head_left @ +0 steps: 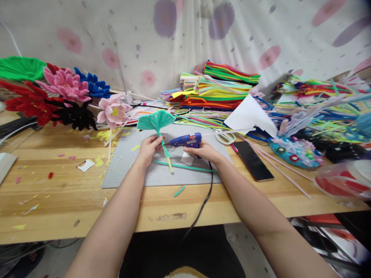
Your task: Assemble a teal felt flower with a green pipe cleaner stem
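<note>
My left hand (pixel 150 148) is closed round the stem of a teal fan-shaped pipe-cleaner leaf (pixel 155 120), held just above a grey cutting mat (pixel 127 170). My right hand (pixel 204 150) grips a blue glue gun (pixel 186 140), whose nozzle points left at the stem beside my left fingers. The gun's black cord (pixel 203 204) runs down off the table's front edge. A loose teal pipe cleaner (pixel 185 166) lies on the mat below both hands.
Finished pipe-cleaner flowers (pixel 66 87) lie at the left. Stacks of coloured pipe cleaners (pixel 220 87) fill the back and right. Scissors (pixel 224 136), a white paper sheet (pixel 249 116), a black phone (pixel 254 160) and a blue decorated piece (pixel 292 152) sit to the right. Scraps litter the wooden table (pixel 52 197).
</note>
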`<act>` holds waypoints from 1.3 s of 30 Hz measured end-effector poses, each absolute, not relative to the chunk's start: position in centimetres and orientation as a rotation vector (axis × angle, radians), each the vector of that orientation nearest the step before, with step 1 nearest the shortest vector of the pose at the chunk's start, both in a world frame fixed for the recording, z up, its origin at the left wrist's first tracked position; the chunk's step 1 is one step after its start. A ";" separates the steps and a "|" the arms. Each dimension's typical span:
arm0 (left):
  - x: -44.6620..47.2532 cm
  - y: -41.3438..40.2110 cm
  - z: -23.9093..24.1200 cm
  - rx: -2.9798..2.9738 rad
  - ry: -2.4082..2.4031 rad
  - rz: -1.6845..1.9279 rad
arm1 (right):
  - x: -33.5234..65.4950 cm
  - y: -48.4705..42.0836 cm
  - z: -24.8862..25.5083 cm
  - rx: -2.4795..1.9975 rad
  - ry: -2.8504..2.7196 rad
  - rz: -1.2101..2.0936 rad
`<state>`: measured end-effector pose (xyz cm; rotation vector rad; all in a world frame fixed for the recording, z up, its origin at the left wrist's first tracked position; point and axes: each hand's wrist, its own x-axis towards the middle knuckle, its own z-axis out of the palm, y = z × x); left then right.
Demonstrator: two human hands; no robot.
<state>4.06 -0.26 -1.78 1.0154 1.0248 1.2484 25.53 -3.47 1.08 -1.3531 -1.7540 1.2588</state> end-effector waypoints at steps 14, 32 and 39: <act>4.2 -0.6 -1.4 1.021 1.030 1.226 | 26.0 -3.5 1.1 -1.376 -1.752 1.282; 4.2 -0.4 -1.7 1.010 1.034 1.234 | 25.6 -3.5 1.0 -1.391 -1.756 1.254; 4.1 -0.3 -1.7 1.007 1.040 1.241 | 25.9 -3.4 0.7 -1.361 -1.778 1.244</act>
